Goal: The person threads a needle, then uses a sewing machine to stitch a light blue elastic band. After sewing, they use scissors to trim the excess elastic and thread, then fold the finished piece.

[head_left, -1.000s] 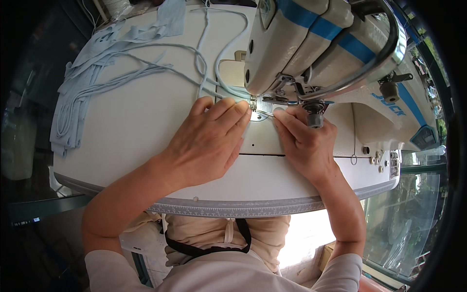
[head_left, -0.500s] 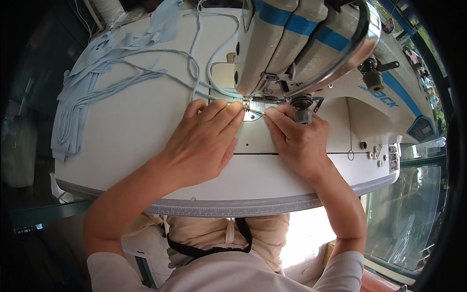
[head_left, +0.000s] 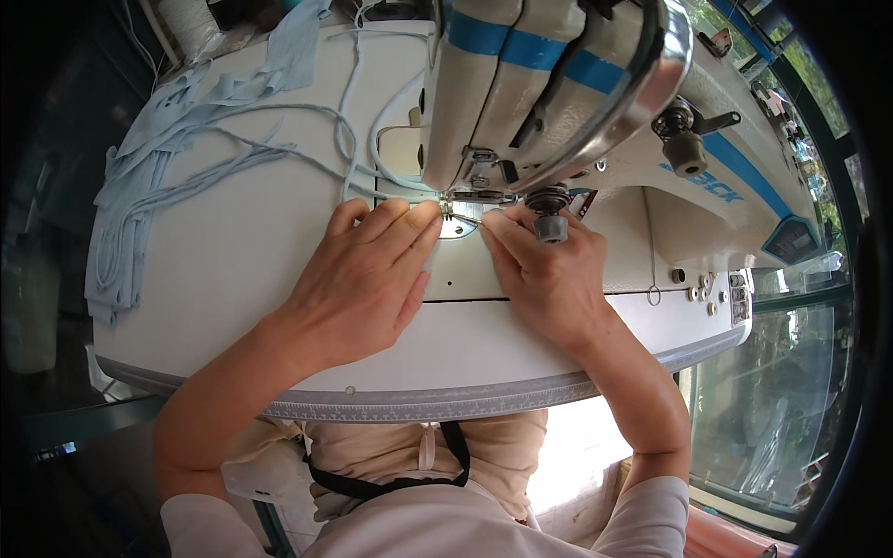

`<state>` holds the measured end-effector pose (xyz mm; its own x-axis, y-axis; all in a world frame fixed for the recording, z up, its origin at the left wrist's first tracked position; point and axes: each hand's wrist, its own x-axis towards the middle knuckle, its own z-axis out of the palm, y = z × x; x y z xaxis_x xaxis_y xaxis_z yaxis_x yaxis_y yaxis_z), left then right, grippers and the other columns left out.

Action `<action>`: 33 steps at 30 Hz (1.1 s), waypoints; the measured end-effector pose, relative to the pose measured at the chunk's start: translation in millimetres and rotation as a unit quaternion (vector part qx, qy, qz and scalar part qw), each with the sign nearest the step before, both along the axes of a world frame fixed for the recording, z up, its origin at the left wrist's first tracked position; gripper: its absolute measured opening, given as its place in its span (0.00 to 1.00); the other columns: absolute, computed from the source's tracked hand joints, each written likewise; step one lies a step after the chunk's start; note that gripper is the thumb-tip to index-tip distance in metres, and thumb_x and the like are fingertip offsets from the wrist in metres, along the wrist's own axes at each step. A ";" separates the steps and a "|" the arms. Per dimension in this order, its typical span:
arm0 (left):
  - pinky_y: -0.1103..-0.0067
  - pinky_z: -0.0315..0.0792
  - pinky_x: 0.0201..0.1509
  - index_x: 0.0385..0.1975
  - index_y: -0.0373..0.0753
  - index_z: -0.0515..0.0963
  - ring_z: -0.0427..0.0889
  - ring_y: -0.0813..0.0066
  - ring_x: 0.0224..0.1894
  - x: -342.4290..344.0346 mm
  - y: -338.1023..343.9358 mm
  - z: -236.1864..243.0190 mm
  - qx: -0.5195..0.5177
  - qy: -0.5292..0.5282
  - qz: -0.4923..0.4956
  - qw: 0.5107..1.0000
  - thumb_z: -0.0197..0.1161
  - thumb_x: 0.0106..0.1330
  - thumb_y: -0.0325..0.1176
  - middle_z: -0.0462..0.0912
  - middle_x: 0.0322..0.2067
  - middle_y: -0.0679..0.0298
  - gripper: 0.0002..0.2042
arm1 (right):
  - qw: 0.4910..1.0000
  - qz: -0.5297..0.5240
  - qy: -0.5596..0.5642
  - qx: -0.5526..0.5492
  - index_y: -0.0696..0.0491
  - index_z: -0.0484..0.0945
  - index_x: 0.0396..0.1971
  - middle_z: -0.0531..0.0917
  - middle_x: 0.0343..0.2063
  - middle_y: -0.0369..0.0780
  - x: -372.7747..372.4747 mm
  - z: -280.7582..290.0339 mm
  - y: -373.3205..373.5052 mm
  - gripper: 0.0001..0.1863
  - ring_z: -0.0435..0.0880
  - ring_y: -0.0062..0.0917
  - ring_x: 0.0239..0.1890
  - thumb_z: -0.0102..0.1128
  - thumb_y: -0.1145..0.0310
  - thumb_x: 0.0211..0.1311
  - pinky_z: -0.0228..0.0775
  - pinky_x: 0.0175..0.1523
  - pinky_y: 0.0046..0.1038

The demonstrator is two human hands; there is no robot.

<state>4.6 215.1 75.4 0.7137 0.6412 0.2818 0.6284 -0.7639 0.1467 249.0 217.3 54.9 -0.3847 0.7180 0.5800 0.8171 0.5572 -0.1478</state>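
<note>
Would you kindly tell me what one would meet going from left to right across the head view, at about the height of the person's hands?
Light blue fabric strips → left hand → metal needle plate → right hand → hanging wire ring → small pale bobbin-like pieces

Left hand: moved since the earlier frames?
No, no visible shift either way: left hand still sits at the left side of the needle plate.

One sewing machine (head_left: 507, 102) stands on one surface (head_left: 233, 307). Before its needle are two hands: one left hand (head_left: 367, 279), one right hand (head_left: 549, 274). Left of the machine lie several pale blue cords (head_left: 223, 167), too tangled to count; right of its head, about five small pale discs (head_left: 692, 294).
</note>
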 end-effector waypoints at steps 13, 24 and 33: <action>0.62 0.60 0.71 0.63 0.27 0.74 0.69 0.59 0.67 -2.2 2.6 2.5 -0.006 -0.015 0.000 1.000 0.63 0.65 0.28 0.72 0.65 0.55 0.25 | 0.999 0.003 0.042 0.004 0.51 0.83 0.25 0.78 0.26 0.35 -1.8 6.6 0.1 0.05 0.82 0.31 0.29 0.71 0.71 0.58 0.70 0.26 0.36; 0.62 0.60 0.70 0.62 0.27 0.74 0.70 0.60 0.67 -3.4 4.4 -0.3 0.005 -0.027 -0.001 1.000 0.63 0.65 0.28 0.74 0.64 0.54 0.25 | 0.992 -0.014 0.098 -0.076 0.55 0.87 0.34 0.86 0.23 0.42 4.2 13.1 0.6 0.04 0.83 0.27 0.22 0.75 0.75 0.61 0.72 0.30 0.25; 0.63 0.61 0.70 0.62 0.28 0.75 0.70 0.60 0.66 -2.2 6.2 -0.1 -0.001 -0.029 -0.005 1.000 0.64 0.65 0.29 0.74 0.64 0.54 0.25 | 0.975 -0.024 0.218 -0.025 0.58 0.75 0.18 0.76 0.18 0.44 3.0 11.1 12.7 0.11 0.75 0.42 0.19 0.72 0.81 0.48 0.64 0.24 0.38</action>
<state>2.4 221.3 75.3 0.7027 0.6348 0.3213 0.6115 -0.7697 0.1835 252.0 230.0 66.0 -0.0746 0.7614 0.6439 0.6961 0.5022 -0.5132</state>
